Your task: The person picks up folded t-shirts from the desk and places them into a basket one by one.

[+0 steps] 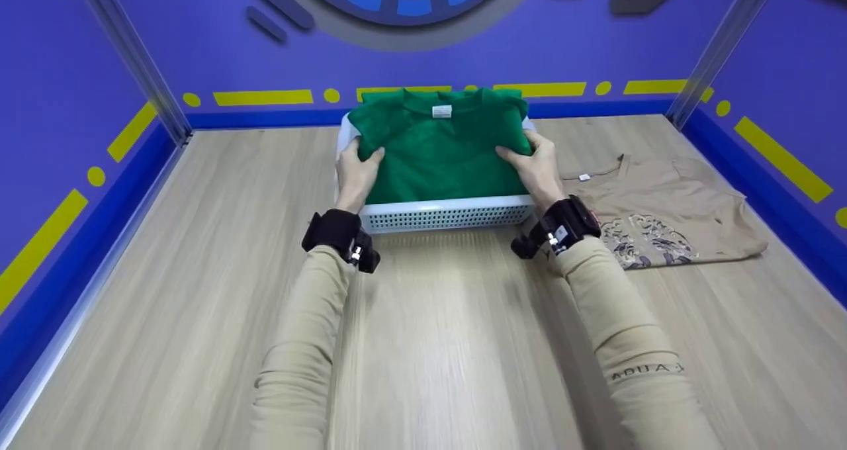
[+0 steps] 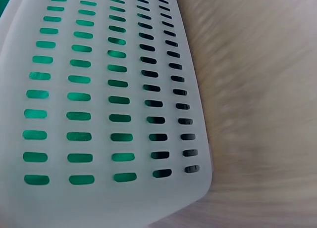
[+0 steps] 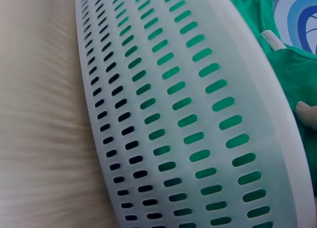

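A white perforated plastic basket (image 1: 450, 216) is at the back middle of the table, with a folded green T-shirt (image 1: 443, 162) filling it up to the rim. My left hand (image 1: 357, 175) grips the basket's left side, its thumb lying over the shirt. On the opposite side my right hand (image 1: 541, 169) holds the basket the same way, and its thumb (image 3: 308, 114) shows on the green cloth in the right wrist view. The outer fingers are mostly hidden. Through the slots of the basket wall (image 2: 99, 104) green fabric shows in the left wrist view.
A brown T-shirt (image 1: 675, 212) with a printed design lies flat on the right of the wooden table (image 1: 198, 291), close to the right hand. Blue-purple panels (image 1: 212, 46) with metal corner posts enclose the back and both sides.
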Demonstrator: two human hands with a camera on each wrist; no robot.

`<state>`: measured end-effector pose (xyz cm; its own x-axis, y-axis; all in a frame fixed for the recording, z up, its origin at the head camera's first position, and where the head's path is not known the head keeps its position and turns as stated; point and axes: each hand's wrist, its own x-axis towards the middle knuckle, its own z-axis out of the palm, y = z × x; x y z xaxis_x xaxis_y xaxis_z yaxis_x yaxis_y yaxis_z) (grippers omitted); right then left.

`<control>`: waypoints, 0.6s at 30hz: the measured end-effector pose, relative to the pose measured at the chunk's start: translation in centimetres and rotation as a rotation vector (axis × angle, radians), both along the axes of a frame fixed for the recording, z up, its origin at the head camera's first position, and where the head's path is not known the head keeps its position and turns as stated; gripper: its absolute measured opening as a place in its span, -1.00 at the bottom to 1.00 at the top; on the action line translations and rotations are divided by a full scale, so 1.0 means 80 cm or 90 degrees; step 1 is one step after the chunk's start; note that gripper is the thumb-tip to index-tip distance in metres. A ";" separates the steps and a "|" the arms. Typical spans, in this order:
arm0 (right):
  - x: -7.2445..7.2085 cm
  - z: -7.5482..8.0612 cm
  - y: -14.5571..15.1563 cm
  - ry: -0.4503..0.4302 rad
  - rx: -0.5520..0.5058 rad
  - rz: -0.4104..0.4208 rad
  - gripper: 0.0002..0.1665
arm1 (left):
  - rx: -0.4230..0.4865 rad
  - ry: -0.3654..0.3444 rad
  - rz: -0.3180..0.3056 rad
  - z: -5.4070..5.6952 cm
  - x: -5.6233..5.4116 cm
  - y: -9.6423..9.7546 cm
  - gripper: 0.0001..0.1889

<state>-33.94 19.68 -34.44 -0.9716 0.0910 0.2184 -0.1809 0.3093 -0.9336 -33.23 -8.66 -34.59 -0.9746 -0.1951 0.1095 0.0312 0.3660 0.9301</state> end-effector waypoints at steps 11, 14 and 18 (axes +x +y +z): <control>-0.002 -0.002 -0.002 -0.069 0.078 0.031 -0.38 | -0.021 -0.046 -0.004 -0.003 0.002 -0.003 -0.57; -0.001 -0.003 -0.001 -0.083 0.109 0.016 -0.35 | -0.019 -0.051 -0.015 -0.004 0.002 -0.003 -0.55; -0.001 -0.004 -0.003 -0.083 0.134 -0.005 -0.35 | -0.014 -0.061 -0.019 -0.004 0.003 -0.003 -0.55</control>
<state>-34.04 19.42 -34.79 -0.9922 0.0642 0.1064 -0.0603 0.4998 -0.8640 -32.99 -8.92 -34.88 -0.9863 -0.1638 0.0196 -0.0459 0.3864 0.9212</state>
